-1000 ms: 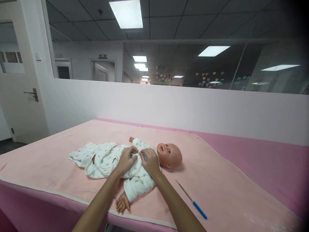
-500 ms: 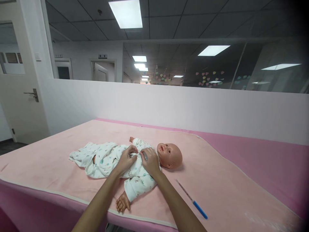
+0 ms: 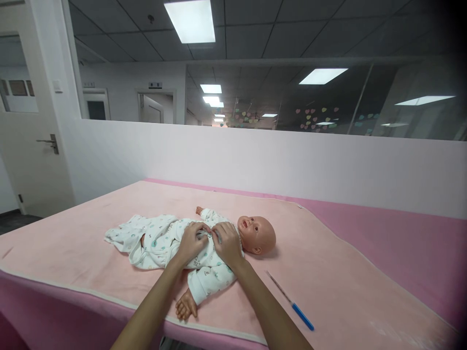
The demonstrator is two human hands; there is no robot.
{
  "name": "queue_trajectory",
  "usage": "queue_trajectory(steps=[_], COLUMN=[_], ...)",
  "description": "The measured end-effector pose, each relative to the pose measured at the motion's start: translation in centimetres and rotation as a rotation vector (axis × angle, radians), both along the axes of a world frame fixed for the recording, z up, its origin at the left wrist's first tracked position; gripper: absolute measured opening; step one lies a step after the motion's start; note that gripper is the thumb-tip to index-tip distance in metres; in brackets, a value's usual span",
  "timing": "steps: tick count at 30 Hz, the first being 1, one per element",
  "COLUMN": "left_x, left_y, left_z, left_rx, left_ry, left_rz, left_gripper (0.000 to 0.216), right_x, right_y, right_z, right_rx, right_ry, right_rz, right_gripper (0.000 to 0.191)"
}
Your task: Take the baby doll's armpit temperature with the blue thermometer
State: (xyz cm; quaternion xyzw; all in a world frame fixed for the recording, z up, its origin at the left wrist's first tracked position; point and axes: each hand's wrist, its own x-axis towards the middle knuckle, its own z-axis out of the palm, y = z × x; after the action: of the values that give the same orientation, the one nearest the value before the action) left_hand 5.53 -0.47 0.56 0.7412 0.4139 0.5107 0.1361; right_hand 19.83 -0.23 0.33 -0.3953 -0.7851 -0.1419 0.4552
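Note:
A baby doll lies on its back with its head to the right, dressed in a white printed romper. Over the chest, my left hand pinches the front of the romper between thumb and fingers. Close beside it, my right hand pinches the same cloth, and the fingertips of both hands nearly meet. Whatever fastening is between them is too small to make out. One doll hand sticks out of the near sleeve; the other points to the far side.
A thin metal tool with a blue handle lies on the pink padded mat, right of my right forearm. Behind the table stands a low white wall with glass above. A door is at the left.
My left hand has shifted very slightly, its fingers closing in toward my right hand at the romper's front. The doll and the blue-handled tool stay where they were.

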Motion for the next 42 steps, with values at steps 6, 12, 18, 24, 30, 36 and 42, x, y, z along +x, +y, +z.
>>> queue_trajectory(steps=[6,12,18,24,30,36,42], left_x=[0.5,-2.2,-5.7,-5.3,-5.3,-5.1,-5.0], left_y=[-0.3,-0.5,-0.8,-1.2,-1.7,-1.8,-1.8], left_z=[-0.1,0.0,0.1,-0.9,-1.2,-1.0,-1.2], left_rx=[0.119,0.006,-0.143,0.080,0.262,0.260,0.235], left_ry=[0.111,0.134,0.117,0.236,0.376,0.368,0.375], left_rz=[0.167,0.001,-0.130,0.023,0.128,0.166,0.136], left_gripper=[0.011,0.018,0.025,0.021,0.024,0.029,0.026], right_x=[0.1,0.1,-0.6,-2.0,-2.2,-2.1,-2.2], right_y=[-0.2,-0.2,-0.9,-1.0,-0.6,-0.6,-0.5], right_z=[0.2,0.2,0.5,0.1,-0.2,-0.2,-0.4], right_rx=[0.005,-0.041,-0.054,-0.062,-0.092,-0.091,-0.076], right_ry=[-0.021,-0.061,-0.131,-0.193,-0.140,-0.091,-0.065], right_rz=[0.046,0.050,0.090,0.075,0.039,0.042,0.046], right_gripper=[0.007,0.006,0.012,0.013,0.009,0.007,0.008])
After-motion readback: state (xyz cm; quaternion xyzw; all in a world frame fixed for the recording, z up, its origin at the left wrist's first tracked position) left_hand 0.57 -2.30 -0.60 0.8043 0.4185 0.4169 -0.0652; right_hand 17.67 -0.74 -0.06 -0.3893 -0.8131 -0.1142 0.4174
